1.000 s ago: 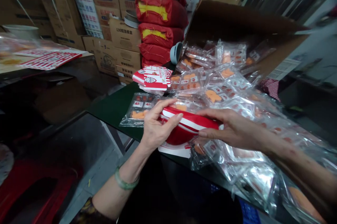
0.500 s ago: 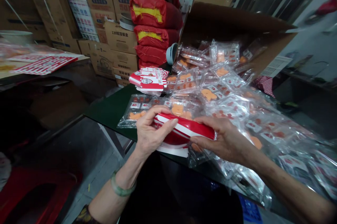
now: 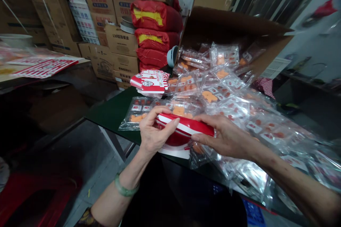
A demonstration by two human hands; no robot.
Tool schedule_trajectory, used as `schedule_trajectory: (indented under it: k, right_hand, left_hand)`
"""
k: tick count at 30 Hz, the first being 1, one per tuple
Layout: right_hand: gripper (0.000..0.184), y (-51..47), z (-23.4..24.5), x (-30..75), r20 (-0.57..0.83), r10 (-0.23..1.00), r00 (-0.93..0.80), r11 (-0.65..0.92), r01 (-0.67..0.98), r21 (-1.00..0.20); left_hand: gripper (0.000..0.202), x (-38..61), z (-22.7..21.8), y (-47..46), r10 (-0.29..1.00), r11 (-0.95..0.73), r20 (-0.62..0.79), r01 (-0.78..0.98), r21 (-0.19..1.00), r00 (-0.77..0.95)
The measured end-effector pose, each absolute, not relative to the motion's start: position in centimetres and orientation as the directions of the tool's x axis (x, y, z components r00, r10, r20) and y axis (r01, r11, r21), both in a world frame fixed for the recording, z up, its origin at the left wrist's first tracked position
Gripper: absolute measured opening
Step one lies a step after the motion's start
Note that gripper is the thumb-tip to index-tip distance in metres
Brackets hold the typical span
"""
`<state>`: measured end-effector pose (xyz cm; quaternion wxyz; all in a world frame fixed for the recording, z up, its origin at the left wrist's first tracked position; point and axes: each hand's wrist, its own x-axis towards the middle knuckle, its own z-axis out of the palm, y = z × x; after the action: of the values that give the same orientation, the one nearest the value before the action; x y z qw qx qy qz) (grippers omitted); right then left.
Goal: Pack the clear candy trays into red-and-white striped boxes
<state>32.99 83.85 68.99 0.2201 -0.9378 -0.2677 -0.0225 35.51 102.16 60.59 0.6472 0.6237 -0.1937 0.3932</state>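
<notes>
A green table [image 3: 106, 109] bears clear plastic packets [image 3: 231, 107] (most heaped up)

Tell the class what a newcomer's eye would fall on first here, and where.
Probably the glossy red, white-striped item at the centre, held between the left hand and the right hand. Next comes the heap of clear plastic packets with orange pieces, spread over the right of the dark green table. Behind, left of the open brown cardboard box, stand stacked red bundles with yellow patches.
</notes>
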Motion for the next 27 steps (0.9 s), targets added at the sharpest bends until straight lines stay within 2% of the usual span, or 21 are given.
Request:
schedule_trajectory:
  k: [4, 6, 10, 13, 16, 19, 22, 25, 27]
  right_hand:
    - [0.04, 84.6, 69.0, 33.3, 0.176, 0.465, 0.867, -0.795, 0.497, -0.348]
    - [0.039, 84.8, 68.8, 33.5, 0.189, 0.503, 0.843, -0.786, 0.537, -0.305]
    - [0.035, 84.8, 68.1, 34.0, 0.283, 0.495, 0.822, -0.797, 0.559, -0.23]
    - [0.031, 84.2, 68.1, 34.4, 0.221, 0.506, 0.834, -0.754, 0.552, -0.356]
    - [0.033, 83.8, 68.9, 34.8, 0.118, 0.553, 0.825, -0.708, 0.54, -0.456]
    - [0.037, 83.9, 69.5, 35.0, 0.111, 0.58, 0.807, -0.714, 0.569, -0.407]
    - [0.04, 84.3, 69.6, 35.0, 0.13, 0.57, 0.811, -0.722, 0.57, -0.392]
    - [0.036, 84.7, 69.2, 34.9, 0.161, 0.537, 0.828, -0.747, 0.555, -0.365]
    - [0.033, 84.9, 69.0, 34.8, 0.164, 0.52, 0.839, -0.761, 0.541, -0.357]
  left_hand:
    - [0.023, 35.6, 60.6, 102.1, 0.263, -0.094, 0.72, -0.726, 0.681, 0.642]
    - [0.023, 35.6, 60.6, 102.1, 0.261, -0.089, 0.705, -0.711, 0.698, 0.66]
    - [0.024, 35.5, 60.8, 102.0, 0.268, -0.076, 0.696, -0.705, 0.705, 0.667]
    - [0.025, 35.7, 60.8, 102.1, 0.264, -0.07, 0.689, -0.699, 0.712, 0.675]
    - [0.026, 36.0, 60.3, 102.1, 0.268, 0.029, 0.649, -0.679, 0.734, 0.712]
    - [0.034, 36.1, 59.5, 102.1, 0.317, 0.138, 0.61, -0.672, 0.728, 0.726]
    - [0.031, 36.1, 59.1, 102.0, 0.352, 0.039, 0.656, -0.711, 0.703, 0.668]
    - [0.038, 36.1, 59.1, 102.1, 0.3, -0.076, 0.744, -0.763, 0.642, 0.596]
    - [0.044, 36.2, 59.2, 102.2, 0.239, -0.027, 0.769, -0.788, 0.616, 0.593]
